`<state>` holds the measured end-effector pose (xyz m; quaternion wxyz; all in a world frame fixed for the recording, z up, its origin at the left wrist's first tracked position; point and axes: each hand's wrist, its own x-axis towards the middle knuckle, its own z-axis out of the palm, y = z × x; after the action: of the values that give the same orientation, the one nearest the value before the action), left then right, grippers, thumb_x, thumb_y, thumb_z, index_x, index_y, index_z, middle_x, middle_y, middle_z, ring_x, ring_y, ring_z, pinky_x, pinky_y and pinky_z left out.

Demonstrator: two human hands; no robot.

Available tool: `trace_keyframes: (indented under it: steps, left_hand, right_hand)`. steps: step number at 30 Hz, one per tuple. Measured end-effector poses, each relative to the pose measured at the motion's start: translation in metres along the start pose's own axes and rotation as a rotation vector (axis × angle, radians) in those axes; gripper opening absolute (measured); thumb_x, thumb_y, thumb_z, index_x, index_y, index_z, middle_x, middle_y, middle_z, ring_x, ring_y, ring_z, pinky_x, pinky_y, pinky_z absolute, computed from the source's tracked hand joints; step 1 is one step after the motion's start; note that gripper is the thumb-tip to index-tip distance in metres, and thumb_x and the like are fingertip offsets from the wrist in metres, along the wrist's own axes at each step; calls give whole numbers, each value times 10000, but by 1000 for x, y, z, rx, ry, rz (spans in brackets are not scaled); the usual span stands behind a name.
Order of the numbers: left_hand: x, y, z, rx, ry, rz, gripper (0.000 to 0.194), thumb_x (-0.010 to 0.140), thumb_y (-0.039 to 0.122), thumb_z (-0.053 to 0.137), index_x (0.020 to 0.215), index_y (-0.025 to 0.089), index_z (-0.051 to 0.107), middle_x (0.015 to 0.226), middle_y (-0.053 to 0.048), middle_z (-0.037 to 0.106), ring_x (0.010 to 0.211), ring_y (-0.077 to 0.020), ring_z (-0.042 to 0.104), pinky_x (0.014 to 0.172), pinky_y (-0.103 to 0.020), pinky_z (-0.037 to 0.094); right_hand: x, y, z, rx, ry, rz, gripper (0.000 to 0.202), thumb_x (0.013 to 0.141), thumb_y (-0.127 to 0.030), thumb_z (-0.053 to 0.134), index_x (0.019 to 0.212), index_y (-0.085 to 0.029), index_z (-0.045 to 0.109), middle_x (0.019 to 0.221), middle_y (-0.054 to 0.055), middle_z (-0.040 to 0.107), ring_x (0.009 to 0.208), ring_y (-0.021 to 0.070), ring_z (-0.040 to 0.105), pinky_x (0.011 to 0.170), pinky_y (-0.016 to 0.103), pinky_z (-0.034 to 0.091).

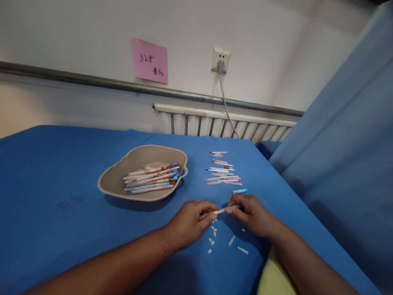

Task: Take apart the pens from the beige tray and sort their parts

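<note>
My left hand [193,221] and my right hand [250,214] are both closed on one slim pen [221,211], held nearly level just above the blue cloth. Fingers and thumbs pinch it from either end, so only its middle and tips show. A short light-blue pen part [239,191] lies just beyond my right hand. Below the hands are scattered several small white pieces [211,241] and two longer white tapered pieces [242,250]. Further back, pen parts and thin refills [222,179] lie in rough rows.
A beige basin [115,186] with several pens [150,180] stands to the left. Blue cloth [61,233] covers the table. Behind it are a radiator [199,125], a metal rail [101,84] and a plugged-in cord [225,100]. A blue curtain [344,135] hangs at right.
</note>
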<state>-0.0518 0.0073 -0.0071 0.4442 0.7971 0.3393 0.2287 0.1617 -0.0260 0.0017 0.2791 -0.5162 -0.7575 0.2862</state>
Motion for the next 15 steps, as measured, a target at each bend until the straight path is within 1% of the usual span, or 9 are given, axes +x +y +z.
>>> trace_keyframes:
  steps: [2, 5, 7, 9, 12, 15]
  left_hand:
    - [1, 1, 1, -58, 5, -31, 197, 815, 277, 544, 887, 167, 692, 791, -14, 675, 734, -139, 574, 673, -218, 419]
    - [5, 1, 3, -188, 12, -96, 216, 794, 335, 579, 816, 144, 677, 677, 2, 622, 622, -114, 514, 574, -200, 390]
    - [7, -1, 4, -270, 5, -132, 238, 771, 366, 607, 802, 138, 669, 634, 16, 585, 571, -97, 467, 529, -192, 359]
    - [8, -4, 4, -329, 0, -150, 255, 756, 381, 627, 814, 135, 663, 642, 17, 576, 564, -90, 449, 519, -189, 347]
    - [9, -7, 4, -355, -6, -156, 267, 760, 387, 630, 840, 133, 656, 651, 19, 563, 560, -85, 435, 517, -188, 343]
    - [9, -7, 3, -362, -16, -152, 266, 765, 391, 626, 847, 139, 653, 642, 23, 551, 556, -84, 434, 507, -182, 337]
  right_hand:
    - [0, -1, 0, -13, 4, -14, 256, 874, -397, 529, 771, -178, 611, 670, -8, 613, 602, 113, 535, 564, 219, 378]
    - [0, -2, -5, 14, -5, -26, 241, 873, -391, 530, 792, -183, 621, 699, -1, 635, 637, 123, 561, 586, 225, 398]
    - [0, -1, -9, 48, -16, -24, 233, 871, -385, 532, 796, -187, 628, 716, 3, 647, 661, 130, 574, 607, 229, 413]
    - [0, 1, -13, 78, -11, -20, 231, 867, -384, 535, 795, -187, 632, 725, 6, 654, 672, 134, 579, 620, 232, 425]
    - [0, 3, -17, 83, 21, -27, 225, 864, -375, 537, 788, -186, 632, 725, 8, 651, 673, 134, 579, 629, 236, 429]
    - [-1, 4, -17, 33, 72, -31, 230, 867, -376, 529, 782, -187, 628, 718, 7, 641, 673, 136, 574, 637, 242, 425]
